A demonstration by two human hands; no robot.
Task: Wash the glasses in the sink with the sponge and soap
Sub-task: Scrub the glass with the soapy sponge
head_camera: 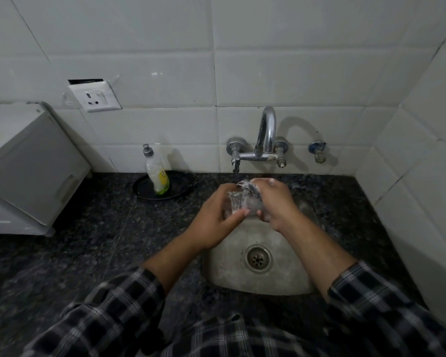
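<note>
dark speckled counter [88, 240] around a steel sink [283, 279], white tiles [294, 81] behind it. over the sink, the left hand [214, 215] grips a soapy glass [238, 203]; the right hand [277, 202] clutches a sponge [250, 188] against it.

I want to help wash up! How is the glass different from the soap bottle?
The glass is tilted over the sink, gripped by the left hand while the right hand rubs it with a sponge; the bottle stands upright on a black plate, untouched. The glass is sudsy; the bottle is capped, with yellow-green soap low inside. Both look see-through.
</note>
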